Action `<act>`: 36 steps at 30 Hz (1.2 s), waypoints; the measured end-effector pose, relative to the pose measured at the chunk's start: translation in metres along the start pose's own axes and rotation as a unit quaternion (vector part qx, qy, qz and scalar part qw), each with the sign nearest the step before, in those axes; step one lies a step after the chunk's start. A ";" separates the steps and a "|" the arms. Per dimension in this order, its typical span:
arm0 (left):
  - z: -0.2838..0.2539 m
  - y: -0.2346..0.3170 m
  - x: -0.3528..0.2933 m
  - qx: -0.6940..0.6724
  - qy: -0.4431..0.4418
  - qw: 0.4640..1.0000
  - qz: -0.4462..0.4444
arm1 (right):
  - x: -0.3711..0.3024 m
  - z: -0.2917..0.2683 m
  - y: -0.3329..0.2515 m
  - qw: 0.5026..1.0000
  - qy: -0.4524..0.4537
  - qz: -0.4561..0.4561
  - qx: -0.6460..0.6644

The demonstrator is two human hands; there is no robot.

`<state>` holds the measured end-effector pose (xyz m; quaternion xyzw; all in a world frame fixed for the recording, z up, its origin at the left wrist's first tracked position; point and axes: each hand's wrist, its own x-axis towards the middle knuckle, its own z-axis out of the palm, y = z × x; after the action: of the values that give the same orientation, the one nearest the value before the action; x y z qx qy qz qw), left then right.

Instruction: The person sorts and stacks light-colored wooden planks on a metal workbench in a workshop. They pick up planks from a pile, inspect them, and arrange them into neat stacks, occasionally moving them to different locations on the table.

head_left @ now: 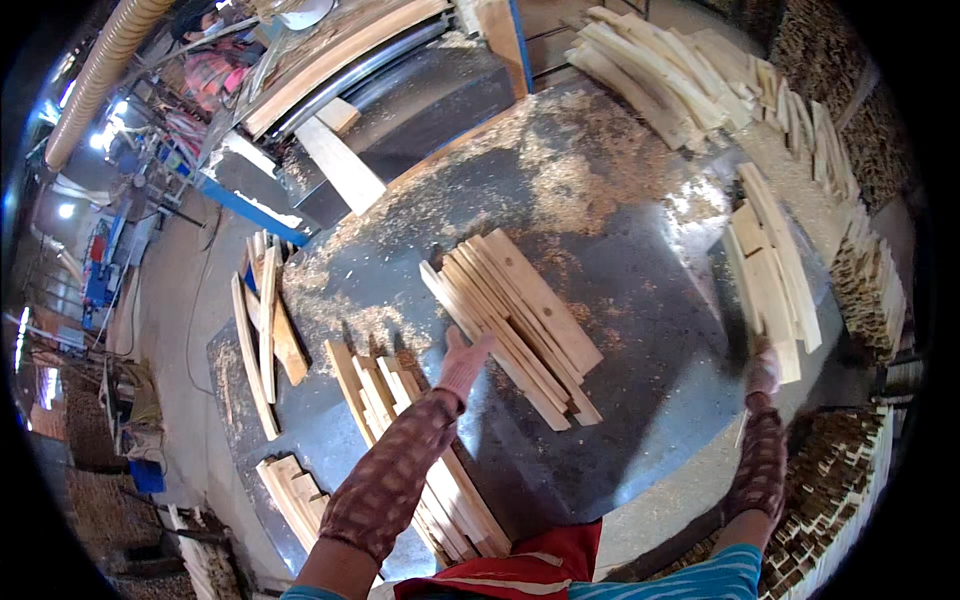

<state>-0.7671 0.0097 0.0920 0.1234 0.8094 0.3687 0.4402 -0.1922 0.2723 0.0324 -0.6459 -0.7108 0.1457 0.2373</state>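
Note:
My left hand (465,358), in a pale glove, rests against the near-left side of a bundle of wooden strips (500,315) lying on the dark tabletop. Its thumb and fingers are apart, and it does not wrap round any strip. A wide board (545,300) forms the right side of that bundle. Far to the right, my right hand (764,372) is closed on the near end of a wooden board (768,295); its fingertips are partly hidden. Other boards (785,250) lie alongside that one. Patterned brown sleeves cover both forearms.
Wood strips (460,500) lie left of my body, with more pieces (268,330) at the table's left edge. Sawdust covers the far tabletop (570,150). Beyond stands a machine with a roller (370,65) and a board (340,165) sticking out. Stacked lumber (660,75) lies far right. Another person (212,75) is at far left.

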 end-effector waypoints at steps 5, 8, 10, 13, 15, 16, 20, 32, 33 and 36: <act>0.030 0.034 0.004 0.051 0.057 0.997 0.012 | 0.071 -0.065 -0.042 0.886 -0.054 0.231 -0.398; 0.018 0.000 0.023 -0.078 -0.008 0.993 0.088 | 0.059 -0.047 -0.122 0.963 0.042 0.034 -0.265; 0.007 -0.033 0.036 -0.149 0.026 0.987 0.051 | 0.018 -0.011 -0.203 0.987 0.003 -0.144 -0.067; -0.001 -0.025 0.027 -0.228 0.019 0.967 -0.114 | -0.078 0.042 -0.299 0.958 -0.188 -0.202 0.073; -0.003 -0.032 0.020 -0.326 -0.036 0.943 -0.057 | -0.141 0.101 -0.325 0.906 -0.308 -0.218 0.193; -0.008 -0.043 0.018 -0.377 -0.053 0.924 -0.032 | -0.156 0.095 -0.362 0.884 -0.283 -0.354 0.115; -0.014 -0.052 0.021 -0.363 -0.017 0.924 -0.120 | -0.201 0.122 -0.400 0.918 -0.284 -0.277 0.030; -0.095 -0.039 -0.062 -0.431 -0.051 0.900 -0.027 | -0.158 0.093 -0.419 0.809 -0.527 0.068 0.253; -0.108 -0.041 -0.071 -0.389 -0.049 0.919 -0.032 | -0.166 0.107 -0.395 0.833 -0.508 0.026 0.218; -0.143 -0.053 -0.106 -0.459 -0.057 0.886 0.020 | -0.219 0.107 -0.385 0.896 -0.376 -0.099 0.216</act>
<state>-0.8132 -0.1527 0.1689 -0.0558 0.5203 0.7001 0.4859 -0.5635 0.0190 0.1070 -0.4022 -0.7582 0.5035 0.0996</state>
